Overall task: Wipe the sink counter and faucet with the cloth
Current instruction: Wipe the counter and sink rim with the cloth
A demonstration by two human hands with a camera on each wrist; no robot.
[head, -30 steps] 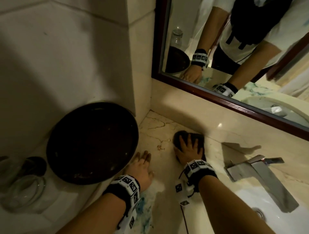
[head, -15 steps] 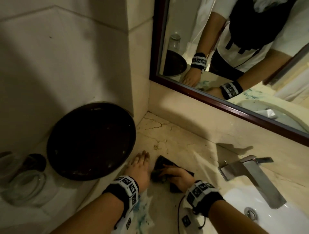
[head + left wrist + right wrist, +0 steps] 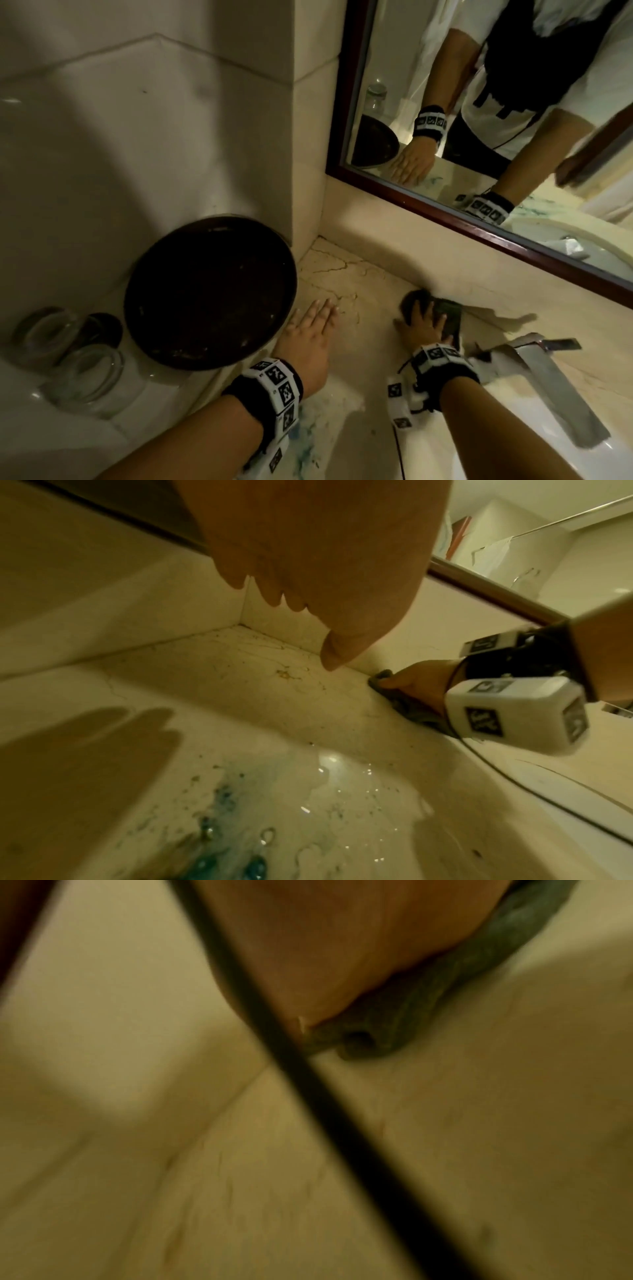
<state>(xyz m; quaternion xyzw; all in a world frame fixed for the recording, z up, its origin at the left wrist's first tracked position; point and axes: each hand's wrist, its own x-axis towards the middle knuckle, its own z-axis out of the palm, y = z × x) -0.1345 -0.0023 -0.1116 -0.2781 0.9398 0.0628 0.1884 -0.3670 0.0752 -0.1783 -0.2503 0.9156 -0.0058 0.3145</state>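
A dark cloth [image 3: 448, 317] lies on the beige marble counter [image 3: 359, 284], at the foot of the back wall just left of the faucet [image 3: 555, 377]. My right hand [image 3: 423, 323] presses down on it with spread, fairly straight fingers. In the left wrist view the right hand [image 3: 418, 685] covers most of the cloth [image 3: 383, 677]. The right wrist view is blurred and shows the palm [image 3: 325, 947] over the cloth [image 3: 445, 1001]. My left hand [image 3: 308, 325] lies flat on the counter beside the dark tray, fingers straight and holding nothing.
A round dark tray [image 3: 209, 291] leans against the left wall, with glass jars [image 3: 85, 373] beside it. The white sink basin [image 3: 513, 431] is at the lower right. A blue stain and water drops [image 3: 240, 845] lie near the counter's front edge. A framed mirror [image 3: 346, 102] hangs above.
My right hand has pushed the cloth from beside the left hand away to the back wall and toward the faucet, and its fingers have flattened on it. The left hand stayed put.
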